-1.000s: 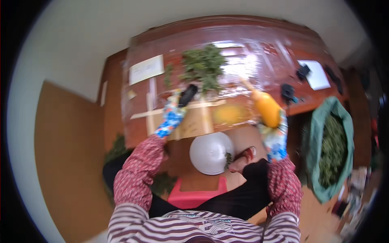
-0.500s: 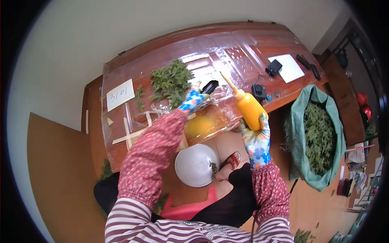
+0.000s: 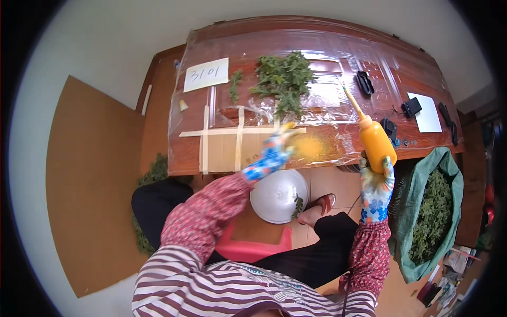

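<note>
My right hand [image 3: 377,182], in a flowered glove, grips the lower end of a yellow squeeze bottle [image 3: 377,145]. The bottle's long thin nozzle points up and away over the table. My left hand [image 3: 272,153], gloved in blue and white with yellow-stained fingertips, hovers empty near the table's front, slightly blurred, its fingers apart. Right of it, a yellow smear [image 3: 314,147] covers part of the plastic sheeting. Beyond lies a pile of green leafy sprigs [image 3: 285,79], with a single sprig [image 3: 235,86] to its left. A small black ribbed object [image 3: 364,83] rests farther right.
Cardboard with tape strips [image 3: 222,150] lies at the table's front. A handwritten card [image 3: 206,74] is at the far left. Small black devices [image 3: 411,107] and white paper [image 3: 430,119] occupy the right. Below are a white round lid-like surface [image 3: 279,206], a pink stool [image 3: 253,248] and a green sack [image 3: 404,253] of sprigs.
My left hand has let go of the black object, which now lies farther right and back, and has drawn back toward the front edge. My right hand keeps the bottle. The view has shifted.
</note>
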Tool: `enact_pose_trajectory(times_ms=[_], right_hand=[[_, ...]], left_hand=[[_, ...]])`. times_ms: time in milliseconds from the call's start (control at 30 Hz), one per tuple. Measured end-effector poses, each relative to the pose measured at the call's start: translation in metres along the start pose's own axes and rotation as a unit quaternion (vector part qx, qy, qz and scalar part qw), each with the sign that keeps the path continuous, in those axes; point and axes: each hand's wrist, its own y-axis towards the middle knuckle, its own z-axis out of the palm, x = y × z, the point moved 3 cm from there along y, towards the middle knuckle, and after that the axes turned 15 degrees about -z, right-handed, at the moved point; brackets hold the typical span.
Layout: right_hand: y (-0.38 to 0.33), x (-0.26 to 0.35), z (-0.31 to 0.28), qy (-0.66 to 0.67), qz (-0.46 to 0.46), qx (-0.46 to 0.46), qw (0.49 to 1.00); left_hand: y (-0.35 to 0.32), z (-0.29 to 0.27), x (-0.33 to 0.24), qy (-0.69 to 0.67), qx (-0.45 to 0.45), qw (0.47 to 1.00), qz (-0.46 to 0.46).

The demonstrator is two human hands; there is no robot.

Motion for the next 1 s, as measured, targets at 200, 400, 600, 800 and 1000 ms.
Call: enact_pose_trajectory(times_ms=[200, 400, 600, 800, 1000], right_hand=[[-0.003, 0.018, 0.026, -0.030, 0.002, 0.052, 0.998], [-0.006, -0.025, 0.036, 0.084, 0.061, -0.017, 0.994], [0.001, -0.059, 0.018, 0.057, 0.083, -0.031, 0.994], [0.012, -0.068, 0.028, 0.052, 0.058, 0.004, 0.997], [0.015, -0.072, 0.037, 0.049, 0.073, 0.039, 0.995]], left_hand=[[-0.062, -0.144, 0.092, 0.196, -0.183, 0.952, -0.147], [0.042, -0.128, 0.025, 0.291, -0.144, 0.940, -0.107], [0.118, -0.044, 0.010, 0.443, 0.037, 0.896, -0.012], [0.069, -0.078, 0.036, 0.395, -0.142, 0.907, 0.033], [0.078, -0.156, 0.076, 0.346, -0.297, 0.878, -0.144]])
